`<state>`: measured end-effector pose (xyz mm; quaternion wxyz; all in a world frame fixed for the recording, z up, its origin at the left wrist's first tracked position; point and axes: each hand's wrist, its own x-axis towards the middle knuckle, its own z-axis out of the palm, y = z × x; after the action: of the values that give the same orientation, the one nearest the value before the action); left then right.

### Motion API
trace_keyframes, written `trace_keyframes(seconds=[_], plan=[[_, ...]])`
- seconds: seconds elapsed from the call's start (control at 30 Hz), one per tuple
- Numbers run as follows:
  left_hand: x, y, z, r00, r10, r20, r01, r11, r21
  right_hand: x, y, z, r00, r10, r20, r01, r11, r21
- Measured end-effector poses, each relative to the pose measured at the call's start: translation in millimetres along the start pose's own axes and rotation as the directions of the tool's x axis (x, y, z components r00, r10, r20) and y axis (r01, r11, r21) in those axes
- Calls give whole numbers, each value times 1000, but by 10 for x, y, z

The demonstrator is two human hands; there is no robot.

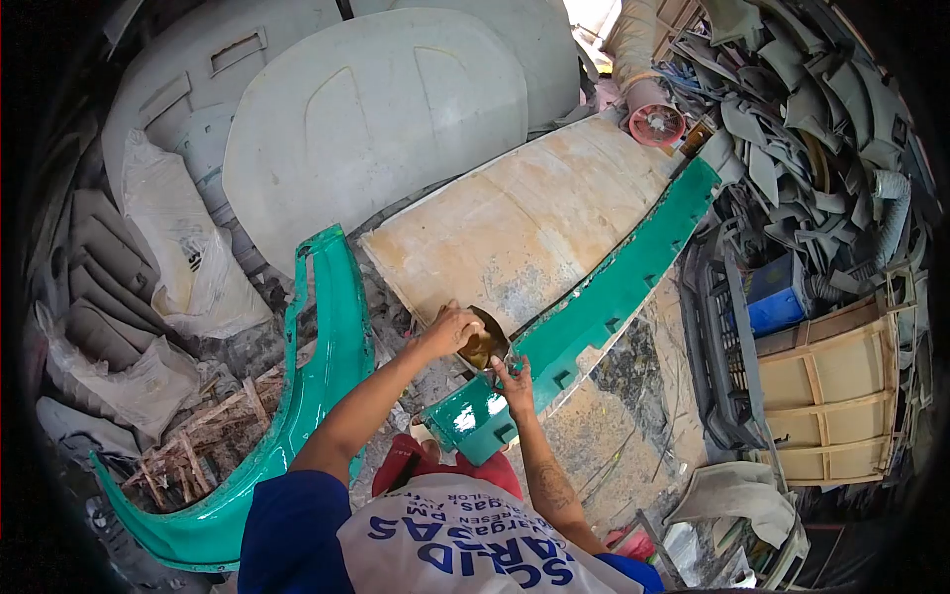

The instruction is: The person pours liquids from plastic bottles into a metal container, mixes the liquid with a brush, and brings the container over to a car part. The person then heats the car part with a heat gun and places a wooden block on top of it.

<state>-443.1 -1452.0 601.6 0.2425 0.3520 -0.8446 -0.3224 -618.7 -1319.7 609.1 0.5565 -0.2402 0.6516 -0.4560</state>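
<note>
My left hand (450,331) is closed, its fingers bent over the left rim of a round tin (489,339) with yellow-brown liquid inside. What those fingers grip is hidden. The tin sits at the near end of a large tan board (524,223). My right hand (515,388) is just below, fingers apart, with one fingertip by the tin's near edge and the palm over a long glossy green panel (584,342). That panel lies diagonally along the board's right edge. To my left stands a curved green part (332,327) shaped like a vehicle fender.
Large pale grey moulded sheets (381,109) lean at the back. A red round fan (656,124) with a duct stands at the far end. Grey parts (782,129) are heaped at right, above a blue container (777,295) and a wood-framed panel (831,396). Plastic-wrapped pieces (198,257) lie left.
</note>
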Motion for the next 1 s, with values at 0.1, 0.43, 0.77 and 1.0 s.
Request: trace_keyframes(seconds=[0.1, 0.43, 0.77, 1.0], plan=[[-13, -82, -23, 997, 50, -67, -28, 956, 292, 73, 66, -14, 1000, -18, 4, 18, 1000, 6], [5, -67, -87, 996, 86, -8, -84, 987, 140, 61, 63, -12, 1000, -1, -23, 0, 1000, -31], [9, -40, -98, 997, 26, -73, -13, 985, 169, 102, 141, -19, 999, -27, -48, 24, 998, -59], [-68, -144, 4, 998, -20, -67, 19, 1000, -20, 74, 84, -17, 1000, -11, -27, 9, 998, -56]])
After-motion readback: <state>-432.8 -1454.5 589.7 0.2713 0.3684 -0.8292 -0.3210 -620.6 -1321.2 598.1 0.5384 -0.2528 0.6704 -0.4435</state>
